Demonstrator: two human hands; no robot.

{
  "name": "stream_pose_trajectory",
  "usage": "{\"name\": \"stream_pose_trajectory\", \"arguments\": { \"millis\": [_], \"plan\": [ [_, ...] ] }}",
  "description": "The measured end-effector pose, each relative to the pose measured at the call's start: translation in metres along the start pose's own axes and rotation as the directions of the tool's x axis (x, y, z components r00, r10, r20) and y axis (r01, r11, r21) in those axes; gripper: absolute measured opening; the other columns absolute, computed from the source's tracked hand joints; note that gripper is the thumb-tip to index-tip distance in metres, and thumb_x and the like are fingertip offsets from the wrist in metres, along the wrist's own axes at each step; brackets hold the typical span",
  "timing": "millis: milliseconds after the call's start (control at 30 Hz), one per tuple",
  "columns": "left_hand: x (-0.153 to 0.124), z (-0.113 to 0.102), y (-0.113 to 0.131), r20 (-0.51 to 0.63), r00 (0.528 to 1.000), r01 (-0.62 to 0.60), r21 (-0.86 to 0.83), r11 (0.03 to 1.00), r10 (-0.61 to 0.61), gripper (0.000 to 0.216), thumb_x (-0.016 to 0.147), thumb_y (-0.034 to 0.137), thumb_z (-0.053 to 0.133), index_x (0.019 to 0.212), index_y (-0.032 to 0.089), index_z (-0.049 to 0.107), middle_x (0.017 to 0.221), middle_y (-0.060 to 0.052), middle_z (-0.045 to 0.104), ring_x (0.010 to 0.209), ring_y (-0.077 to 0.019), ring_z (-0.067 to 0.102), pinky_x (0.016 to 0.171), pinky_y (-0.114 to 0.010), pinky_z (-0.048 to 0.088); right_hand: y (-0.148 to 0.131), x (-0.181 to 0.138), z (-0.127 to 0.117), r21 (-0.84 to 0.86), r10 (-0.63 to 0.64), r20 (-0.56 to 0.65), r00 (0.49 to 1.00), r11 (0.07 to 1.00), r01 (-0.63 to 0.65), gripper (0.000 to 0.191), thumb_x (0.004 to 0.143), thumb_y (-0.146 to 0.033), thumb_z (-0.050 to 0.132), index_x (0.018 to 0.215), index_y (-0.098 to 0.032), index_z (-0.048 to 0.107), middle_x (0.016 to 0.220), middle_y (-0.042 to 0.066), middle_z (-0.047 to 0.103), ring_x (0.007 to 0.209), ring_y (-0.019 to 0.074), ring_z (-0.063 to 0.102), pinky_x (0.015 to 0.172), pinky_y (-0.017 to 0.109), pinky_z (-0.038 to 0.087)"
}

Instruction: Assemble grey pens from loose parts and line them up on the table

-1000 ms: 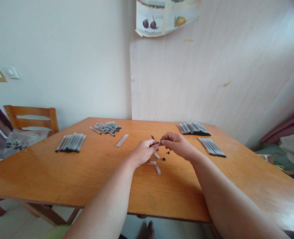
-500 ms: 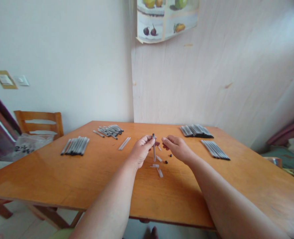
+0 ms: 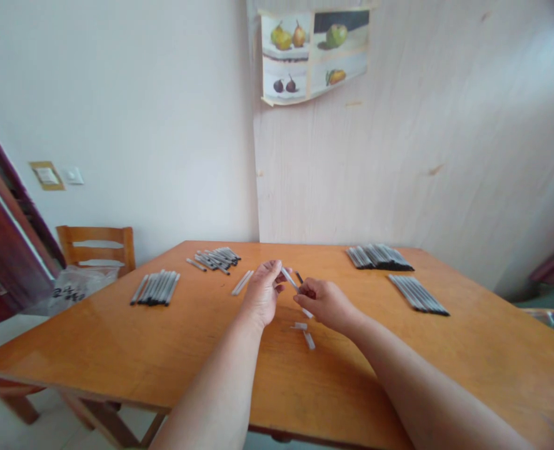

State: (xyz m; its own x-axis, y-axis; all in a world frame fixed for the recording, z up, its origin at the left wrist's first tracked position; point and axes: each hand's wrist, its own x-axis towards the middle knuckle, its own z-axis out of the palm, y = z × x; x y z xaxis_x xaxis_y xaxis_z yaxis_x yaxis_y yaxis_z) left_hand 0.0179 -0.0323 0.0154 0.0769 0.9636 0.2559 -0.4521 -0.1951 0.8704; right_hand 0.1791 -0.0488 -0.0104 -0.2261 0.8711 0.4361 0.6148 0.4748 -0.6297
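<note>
Over the middle of the table, my left hand (image 3: 264, 292) is closed with thumb and fingers on the upper end of a slim pale pen (image 3: 289, 278), which slants down to the right. My right hand (image 3: 326, 301) is closed at the pen's lower end, its fingertips partly hiding what they pinch. A short dark stick-like piece (image 3: 299, 276) shows just above the right fingers; I cannot tell what it is. Below the hands lie clear plastic pen caps (image 3: 309, 340), one of them partly under the right hand.
Two pale pen tubes (image 3: 242, 283) lie left of my left hand. Pen piles sit at far left (image 3: 218, 259), near left (image 3: 156, 288), far right (image 3: 380, 257) and right (image 3: 418, 294) of the wooden table (image 3: 187, 350). A chair (image 3: 96, 253) holding a plastic bag stands left.
The pen has gone from upright to slanted, and my right hand has come in from the right to its lower end. The view has tilted up slightly.
</note>
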Motion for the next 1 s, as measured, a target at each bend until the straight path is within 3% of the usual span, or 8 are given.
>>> {"name": "stream_pose_trajectory", "arguments": {
  "millis": [133, 367, 500, 667, 867, 1000],
  "plan": [
    [0.005, -0.005, 0.000, -0.058, 0.998, 0.007, -0.047, 0.999, -0.010, 0.029, 0.067, 0.038, 0.074, 0.081, 0.019, 0.057, 0.080, -0.003, 0.069, 0.070, -0.0113, 0.061, 0.059, -0.021, 0.037, -0.004, 0.001, -0.002, 0.052, 0.013, -0.019, 1.000, 0.999, -0.012, 0.017, 0.076, -0.035, 0.062, 0.081, -0.018, 0.058, 0.062, -0.002, 0.056, 0.054, 0.0086, 0.047, 0.048, 0.020, 0.028],
    [0.010, -0.014, 0.001, 0.000, 0.999, 0.048, -0.093, 0.994, -0.049, 0.024, 0.074, 0.033, 0.066, 0.092, 0.017, 0.062, 0.089, -0.007, 0.070, 0.078, -0.0142, 0.063, 0.063, -0.024, 0.041, -0.016, -0.001, -0.009, 0.330, 0.091, 0.076, 0.993, 0.937, -0.111, 0.017, 0.083, -0.032, 0.053, 0.074, -0.017, 0.054, 0.061, -0.001, 0.058, 0.052, 0.0086, 0.048, 0.048, 0.019, 0.034],
    [0.009, -0.012, 0.003, -0.016, 0.999, 0.047, -0.068, 0.997, -0.049, 0.027, 0.074, 0.038, 0.066, 0.091, 0.018, 0.060, 0.085, -0.006, 0.070, 0.075, -0.0139, 0.063, 0.061, -0.023, 0.040, -0.014, -0.002, -0.009, 0.318, 0.079, 0.089, 0.993, 0.942, -0.103, 0.022, 0.084, -0.034, 0.050, 0.072, -0.017, 0.056, 0.061, 0.000, 0.059, 0.050, 0.0086, 0.047, 0.046, 0.020, 0.033],
    [0.008, -0.011, 0.003, -0.034, 0.999, 0.028, -0.052, 0.998, -0.030, 0.025, 0.070, 0.032, 0.072, 0.083, 0.019, 0.057, 0.081, -0.004, 0.070, 0.072, -0.0119, 0.062, 0.060, -0.022, 0.039, -0.010, -0.001, -0.006, 0.314, 0.046, 0.106, 0.993, 0.946, -0.077, 0.026, 0.086, -0.036, 0.048, 0.071, -0.017, 0.057, 0.059, 0.000, 0.058, 0.049, 0.0080, 0.046, 0.046, 0.020, 0.032],
    [0.009, -0.013, 0.003, -0.017, 0.999, 0.046, -0.044, 0.998, -0.047, 0.028, 0.073, 0.034, 0.067, 0.095, 0.017, 0.061, 0.086, -0.007, 0.070, 0.076, -0.0134, 0.063, 0.061, -0.023, 0.040, -0.012, -0.001, -0.006, 0.367, 0.077, 0.140, 0.987, 0.922, -0.124, 0.027, 0.087, -0.036, 0.047, 0.070, -0.017, 0.056, 0.057, 0.000, 0.057, 0.048, 0.0081, 0.047, 0.046, 0.020, 0.034],
    [0.008, -0.011, 0.003, -0.039, 0.999, 0.035, -0.030, 0.999, -0.037, 0.024, 0.070, 0.030, 0.072, 0.086, 0.018, 0.059, 0.083, -0.005, 0.070, 0.073, -0.0115, 0.062, 0.061, -0.021, 0.039, -0.013, -0.001, -0.004, 0.390, 0.078, 0.148, 0.986, 0.912, -0.130, 0.025, 0.087, -0.036, 0.047, 0.074, -0.016, 0.056, 0.060, 0.001, 0.059, 0.049, 0.0080, 0.048, 0.044, 0.019, 0.033]
  ]
}}
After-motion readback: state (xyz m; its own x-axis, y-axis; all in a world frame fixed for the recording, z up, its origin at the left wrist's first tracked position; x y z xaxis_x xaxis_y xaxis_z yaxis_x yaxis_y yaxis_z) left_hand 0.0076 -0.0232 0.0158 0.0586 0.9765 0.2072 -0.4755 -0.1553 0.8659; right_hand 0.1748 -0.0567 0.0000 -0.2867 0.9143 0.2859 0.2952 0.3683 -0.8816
